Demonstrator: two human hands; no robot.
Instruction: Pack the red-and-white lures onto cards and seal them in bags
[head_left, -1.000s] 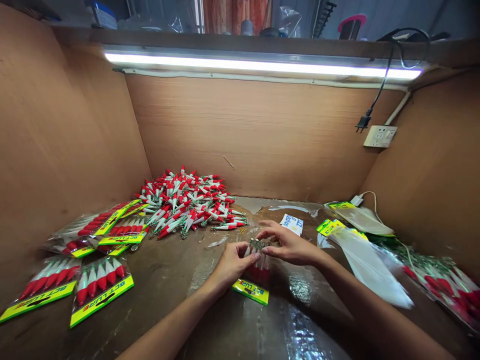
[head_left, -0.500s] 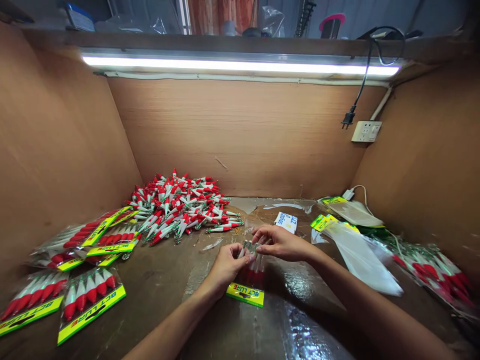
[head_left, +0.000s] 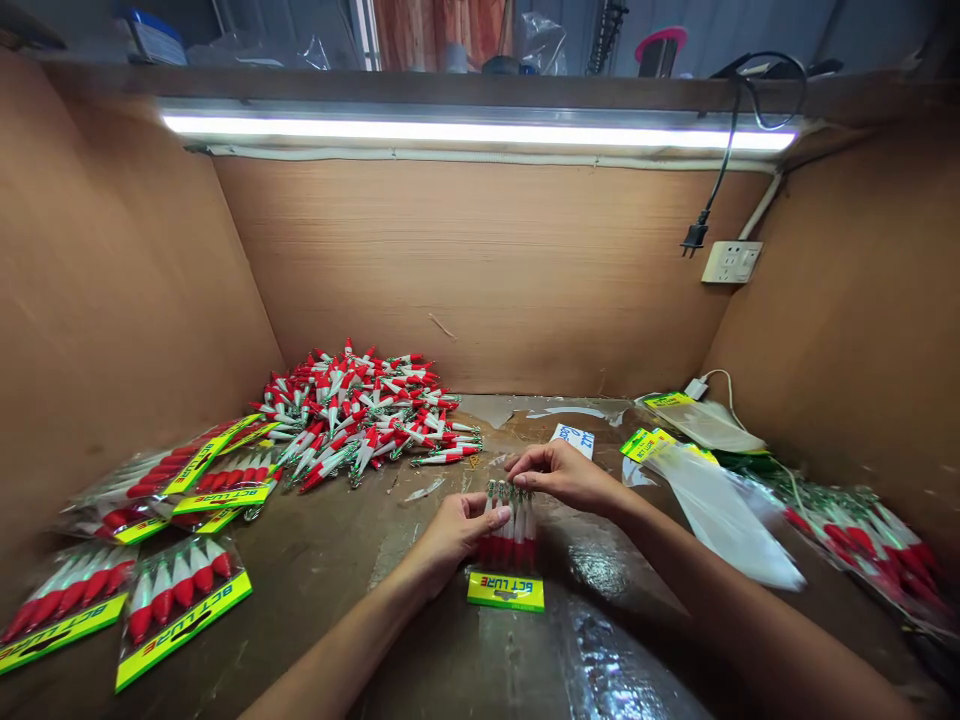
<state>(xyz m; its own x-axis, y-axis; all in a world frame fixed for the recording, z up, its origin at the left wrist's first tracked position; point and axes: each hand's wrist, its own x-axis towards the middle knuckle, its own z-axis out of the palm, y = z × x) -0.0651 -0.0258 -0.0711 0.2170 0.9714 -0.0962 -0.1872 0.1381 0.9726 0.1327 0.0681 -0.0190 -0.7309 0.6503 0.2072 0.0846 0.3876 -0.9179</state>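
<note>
A clear packet of red-and-white fishing lures (head_left: 511,545) lies in front of me, its yellow-green BCT LURE header card (head_left: 506,590) toward me and the lures' hook ends pointing away. My left hand (head_left: 466,528) grips the packet's left side, thumb across the white bodies. At the far end, my right hand (head_left: 551,474) has its thumb and fingertips pinched together at the hooks. Whether those fingertips hold a hook, the bag's edge or nothing is too small to tell.
A heap of loose lures (head_left: 367,410) lies back left, with filled packets (head_left: 184,600) nearer me. On the right are flat clear bags (head_left: 720,500) and more bagged lures (head_left: 870,545). A handwritten card (head_left: 576,440) sits behind my right hand. A black plug (head_left: 694,237) hangs at the back right.
The packet has shifted slightly right and straightened, with its lures more plainly in view. My right hand has risen a little toward the hook ends; my left hand keeps its hold.
</note>
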